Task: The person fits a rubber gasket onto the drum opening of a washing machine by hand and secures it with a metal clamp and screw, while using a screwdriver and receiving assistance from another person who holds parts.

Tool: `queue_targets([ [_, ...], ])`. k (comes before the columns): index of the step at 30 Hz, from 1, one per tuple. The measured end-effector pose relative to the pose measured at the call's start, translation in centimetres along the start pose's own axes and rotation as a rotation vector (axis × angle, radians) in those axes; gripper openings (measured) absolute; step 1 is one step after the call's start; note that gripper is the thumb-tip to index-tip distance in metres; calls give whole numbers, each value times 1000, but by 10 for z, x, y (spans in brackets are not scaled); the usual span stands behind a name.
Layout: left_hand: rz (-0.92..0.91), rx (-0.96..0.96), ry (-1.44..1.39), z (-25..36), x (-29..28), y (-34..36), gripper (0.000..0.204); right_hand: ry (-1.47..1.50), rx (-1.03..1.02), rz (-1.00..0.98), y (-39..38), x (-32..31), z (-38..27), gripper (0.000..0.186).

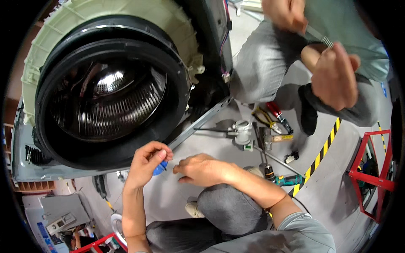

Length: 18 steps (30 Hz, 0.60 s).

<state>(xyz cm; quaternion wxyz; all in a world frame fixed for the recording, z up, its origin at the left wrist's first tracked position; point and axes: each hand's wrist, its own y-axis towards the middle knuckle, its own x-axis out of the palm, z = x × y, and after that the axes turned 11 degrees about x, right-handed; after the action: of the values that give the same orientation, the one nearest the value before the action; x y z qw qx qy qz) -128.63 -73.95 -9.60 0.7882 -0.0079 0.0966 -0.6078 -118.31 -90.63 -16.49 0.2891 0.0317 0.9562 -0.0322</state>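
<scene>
My left hand (147, 163) is closed in a pinch on a small blue part (159, 168), mostly hidden by the fingers, so I cannot make out its kind. Just to its right is my right hand (204, 169), its fingers loosely bent and thumb apart, with nothing visible in them. Both hands are below the opened washing machine, near its grey front frame edge (198, 126). The black rubber door gasket (55, 145) rings the steel drum (120, 114). Behind it curves the pale plastic tub (38, 71).
At upper right a co-worker's hands (335, 78) hold a rod with a spring (325, 41). On the floor lie a white pump-like part (242, 131), pliers (262, 116), a teal power drill (289, 180) and a metal bar (280, 161). A red frame (371, 175) stands at right.
</scene>
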Motion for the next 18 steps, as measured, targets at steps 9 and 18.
queue_targets([
  [9,-116,154,-42,26,17,16,14,-385,-266,-144,-17,-19,-80,21],
  [18,-193,105,-41,16,37,34,17,-525,-490,-55,-41,67,-130,11],
])
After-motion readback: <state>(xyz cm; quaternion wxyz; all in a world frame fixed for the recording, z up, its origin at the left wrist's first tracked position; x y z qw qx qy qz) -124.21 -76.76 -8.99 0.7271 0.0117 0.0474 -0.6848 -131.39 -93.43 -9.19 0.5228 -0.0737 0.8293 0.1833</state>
